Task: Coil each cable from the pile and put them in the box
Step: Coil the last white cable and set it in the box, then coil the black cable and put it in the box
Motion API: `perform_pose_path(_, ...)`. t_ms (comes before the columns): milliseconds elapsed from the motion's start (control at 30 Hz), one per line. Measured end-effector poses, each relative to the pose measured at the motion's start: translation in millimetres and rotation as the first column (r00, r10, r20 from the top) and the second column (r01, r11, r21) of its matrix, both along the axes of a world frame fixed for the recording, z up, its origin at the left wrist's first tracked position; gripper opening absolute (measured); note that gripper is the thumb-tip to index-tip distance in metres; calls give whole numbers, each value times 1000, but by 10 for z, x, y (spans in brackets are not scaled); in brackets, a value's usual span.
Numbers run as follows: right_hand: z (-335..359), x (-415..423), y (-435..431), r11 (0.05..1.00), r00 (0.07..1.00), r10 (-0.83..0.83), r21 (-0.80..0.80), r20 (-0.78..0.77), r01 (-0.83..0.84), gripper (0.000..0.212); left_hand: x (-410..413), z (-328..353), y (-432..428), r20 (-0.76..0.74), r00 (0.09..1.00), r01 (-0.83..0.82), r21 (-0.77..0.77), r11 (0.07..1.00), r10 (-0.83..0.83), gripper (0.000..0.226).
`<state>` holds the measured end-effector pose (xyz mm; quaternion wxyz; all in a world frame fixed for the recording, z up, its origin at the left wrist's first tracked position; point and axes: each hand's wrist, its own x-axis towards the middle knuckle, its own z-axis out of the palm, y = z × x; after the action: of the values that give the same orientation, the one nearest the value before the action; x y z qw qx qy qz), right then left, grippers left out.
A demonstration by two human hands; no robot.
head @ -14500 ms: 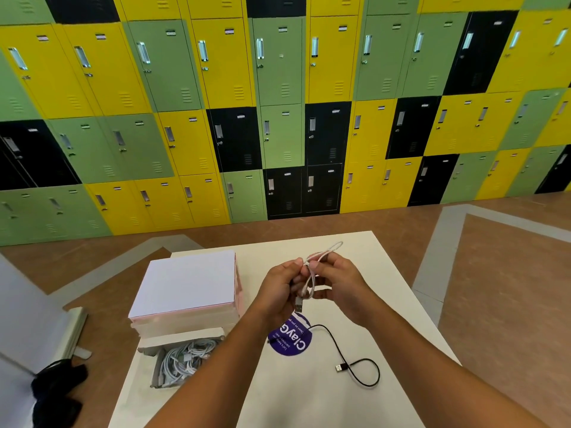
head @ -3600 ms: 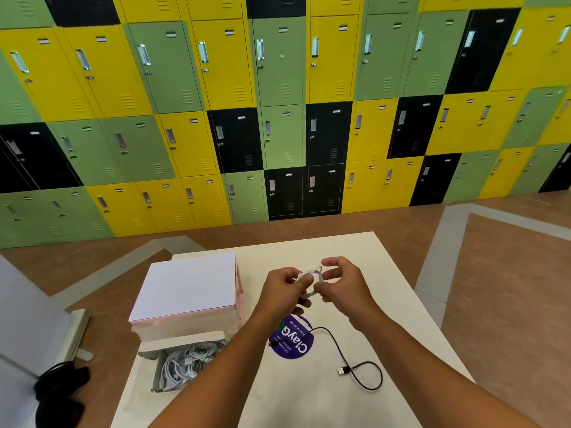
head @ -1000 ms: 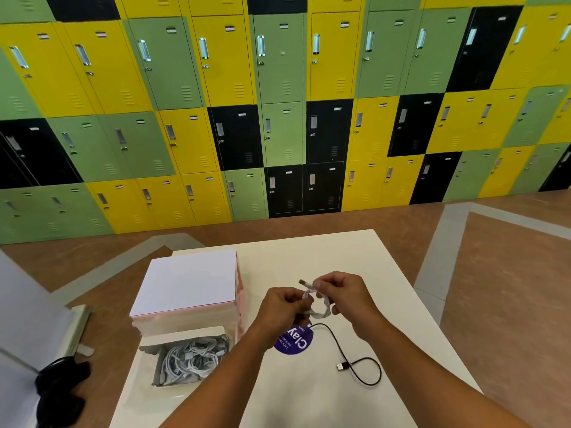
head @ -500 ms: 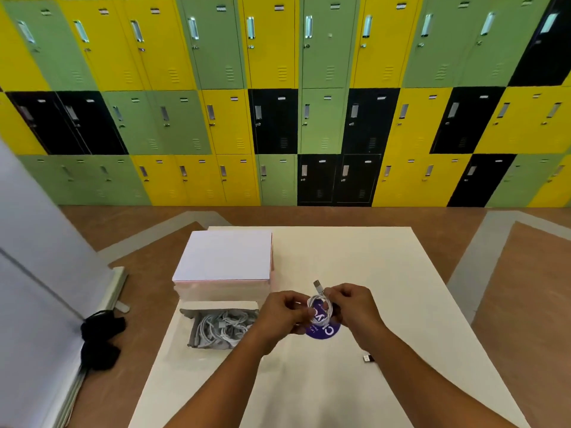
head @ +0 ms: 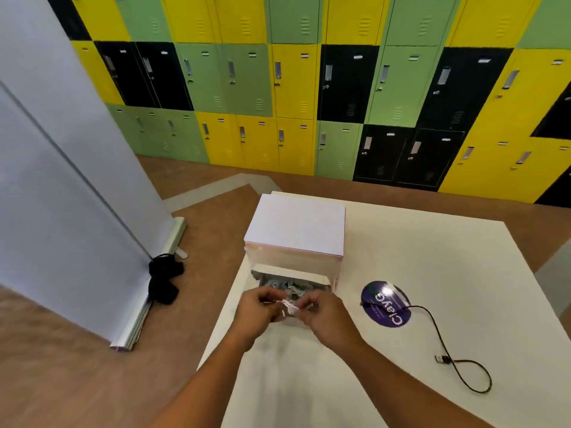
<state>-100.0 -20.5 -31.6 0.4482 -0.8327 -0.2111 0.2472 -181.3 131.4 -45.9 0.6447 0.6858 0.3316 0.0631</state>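
Observation:
Both hands pinch a small coiled white cable (head: 286, 305) directly above the open box (head: 289, 271). My left hand (head: 258, 307) grips its left side and my right hand (head: 321, 307) grips its right side. Inside the box lie several coiled white cables (head: 287, 285), partly hidden behind my fingers. A black USB cable (head: 445, 344) lies loose on the white table (head: 432, 273) to the right, one end resting on a purple round sticker (head: 386, 304).
The box's raised white lid (head: 296, 230) stands just behind the opening. A white roll-up banner (head: 61, 180) and a black cloth bundle (head: 163, 281) are on the floor at left. Coloured lockers (head: 309, 88) line the far wall.
My hands carried the coiled white cable left from above the purple sticker to above the open box. My head turned left too, so the black cable now shows at the right.

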Motion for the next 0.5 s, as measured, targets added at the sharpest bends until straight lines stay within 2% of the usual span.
perform_pose_path(100, -54, -21, 279, 992, 977, 88, -104, 194, -69, 7, -41, -82, 216, 26, 995, -95, -20, 995, 95, 32)
perform_pose_path(167, -96, -9, 445, 983, 950, 136, -157, 282, -95, 7, -41, -100, 306, 46, 991, -130, 37, 991, 128, 28)
perform_pose_path(233, -121, 14, 585, 978, 946, 140, -189, 291, -87, 7, -37, -134, 371, 49, 993, -116, 111, 987, 111, 15)
perform_pose_path(400, -190, 87, 820, 953, 884, 237, -274, 403, -130, 22, 11, -319, 459, -37, 998, -30, 276, 961, 42, 27)
perform_pose_path(500, -186, 123, 895, 910, 873, 332, -365, 357, -197, 30, 34, -358, 433, -135, 990, 88, 402, 911, -36, 23)
